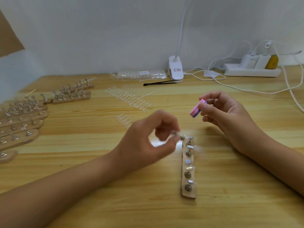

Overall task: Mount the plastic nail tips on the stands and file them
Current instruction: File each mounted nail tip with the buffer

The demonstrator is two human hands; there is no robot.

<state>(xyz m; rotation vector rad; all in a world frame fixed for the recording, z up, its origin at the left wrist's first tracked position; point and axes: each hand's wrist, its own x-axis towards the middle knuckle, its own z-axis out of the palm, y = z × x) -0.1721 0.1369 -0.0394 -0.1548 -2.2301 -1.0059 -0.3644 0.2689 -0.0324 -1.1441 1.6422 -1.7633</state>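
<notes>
Two bare hands are over a wooden table (98, 203). The left hand (148, 137) is at centre, motion-blurred, fingers curled, with thumb and fingertips pinching a small metal stand peg (174, 134); whether a tip sits on it cannot be told. The peg is held just left of the far end of a wooden stand strip (189, 194), which lies near-to-far on the table, right of centre, with more metal pegs standing along it. Any tips on those pegs are too small to make out. The right hand (225, 116) is raised farther back and to the right, thumb and fingers gripping a pink-and-purple buffer block (197, 108), well apart from the strip. Rows of clear nail tips (130, 97) lie flat on the table beyond the hands. A pile of stand strips (21, 119) with pegs fills the left side. Along the far wall sit a bag of nail tips (139, 74), a thin black tool (159, 83), a white clip lamp (176, 69) and a white power strip (251, 71) with plugged chargers and cables.
</notes>
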